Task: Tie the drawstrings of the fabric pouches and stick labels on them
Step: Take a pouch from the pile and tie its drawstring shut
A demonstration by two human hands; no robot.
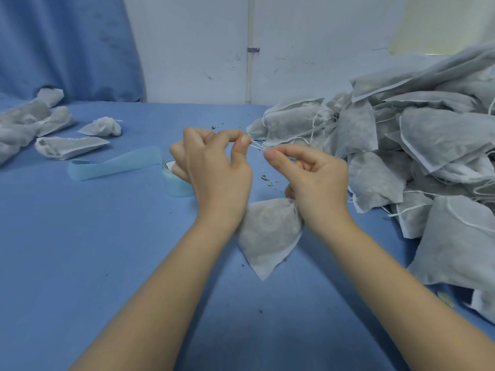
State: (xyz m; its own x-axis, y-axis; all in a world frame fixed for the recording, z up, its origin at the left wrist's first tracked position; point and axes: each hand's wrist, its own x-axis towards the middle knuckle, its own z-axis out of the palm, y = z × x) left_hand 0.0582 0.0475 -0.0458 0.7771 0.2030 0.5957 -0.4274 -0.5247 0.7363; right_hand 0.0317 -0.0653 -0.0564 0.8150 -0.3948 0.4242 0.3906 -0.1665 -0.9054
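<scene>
Pouch in hand: a grey fabric pouch (270,234) lies on the blue surface (107,263), just below and between the two wrists, its gathered neck tucked under the right hand.
Direction: its long axis runs from the bunched neck at upper right to a pointed corner at lower left, toward the person.
Drawstrings: thin white strings (257,145) stretch between the fingertips of both hands, above the pouch.
Left hand: the left hand (214,167) pinches one string end between thumb and forefinger, other fingers curled.
Right hand: the right hand (310,178) pinches the other string end in the same way, lower fingers bent near the pouch neck.
Progress: the neck looks drawn closed and the knot seems under way; no label shows on this pouch.
Done pile: a few pouches (67,145) lie at the far left, likely finished, though labels there are too small to tell.
Left to do: a large heap of pouches (428,156) with loose strings fills the right side.
Labels: a pale blue label roll (176,183) with a trailing strip sits just left of the left hand.
</scene>
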